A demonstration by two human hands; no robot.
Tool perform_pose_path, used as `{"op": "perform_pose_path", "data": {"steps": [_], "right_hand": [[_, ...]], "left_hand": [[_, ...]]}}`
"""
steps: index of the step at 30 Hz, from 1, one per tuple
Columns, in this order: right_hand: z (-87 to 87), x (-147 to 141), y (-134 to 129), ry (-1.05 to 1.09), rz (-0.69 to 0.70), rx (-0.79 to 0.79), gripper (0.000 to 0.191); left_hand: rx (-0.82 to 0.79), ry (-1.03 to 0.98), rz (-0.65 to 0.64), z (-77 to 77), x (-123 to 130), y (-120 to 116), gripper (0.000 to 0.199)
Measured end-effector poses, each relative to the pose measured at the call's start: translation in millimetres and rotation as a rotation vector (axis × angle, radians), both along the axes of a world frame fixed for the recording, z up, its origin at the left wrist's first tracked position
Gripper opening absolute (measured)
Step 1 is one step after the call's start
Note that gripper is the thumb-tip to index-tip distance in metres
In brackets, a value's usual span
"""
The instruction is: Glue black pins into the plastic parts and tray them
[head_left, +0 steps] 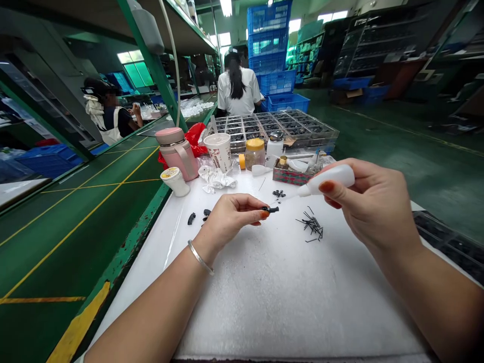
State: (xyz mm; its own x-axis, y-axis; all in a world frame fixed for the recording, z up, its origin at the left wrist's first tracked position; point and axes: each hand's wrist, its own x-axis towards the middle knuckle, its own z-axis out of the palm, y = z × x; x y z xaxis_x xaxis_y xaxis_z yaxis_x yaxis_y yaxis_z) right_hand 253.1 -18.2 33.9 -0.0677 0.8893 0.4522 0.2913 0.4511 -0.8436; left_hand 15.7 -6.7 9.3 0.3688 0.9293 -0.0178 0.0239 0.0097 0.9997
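Observation:
Between its thumb and fingers my left hand (236, 214) pinches a small black part (273, 209) above the white tabletop (264, 292). My right hand (370, 201) is closed round a white squeeze bottle (335, 179), whose thin tip points left and down at the black part. Whether the tip touches the part is too fine to tell. Several small black rings (279, 193) lie just beyond the part. A loose heap of thin black pins (312, 225) rests between my hands. Curved black pieces (191, 218) lie left of my left hand, some partly hidden by it.
A pink flask (176, 154), paper cup (219, 151), small cup (175, 181), crumpled tissue (216, 179), yellow-lidded jar (254, 154) and patterned box (289, 175) line the back. Behind stands a divided tray (317, 128). A green belt (75, 217) runs left; two people sit farther off.

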Motion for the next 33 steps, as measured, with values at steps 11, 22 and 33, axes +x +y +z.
{"op": "perform_pose_path", "data": {"steps": [11, 22, 33], "right_hand": [[-1.3, -7.7, 1.1, 0.102, -0.022, 0.055, 0.019], [-3.6, -7.9, 2.3, 0.115, -0.004, 0.061, 0.017], [-3.0, -8.6, 1.1, 0.098, -0.017, 0.089, 0.013]], "left_hand": [[-0.006, -0.006, -0.015, 1.5, 1.8, -1.8, 0.021], [-0.001, 0.005, -0.024, 2.0, 1.2, -1.8, 0.019], [0.008, -0.003, -0.028, 0.8, 1.0, -1.3, 0.018]]}}
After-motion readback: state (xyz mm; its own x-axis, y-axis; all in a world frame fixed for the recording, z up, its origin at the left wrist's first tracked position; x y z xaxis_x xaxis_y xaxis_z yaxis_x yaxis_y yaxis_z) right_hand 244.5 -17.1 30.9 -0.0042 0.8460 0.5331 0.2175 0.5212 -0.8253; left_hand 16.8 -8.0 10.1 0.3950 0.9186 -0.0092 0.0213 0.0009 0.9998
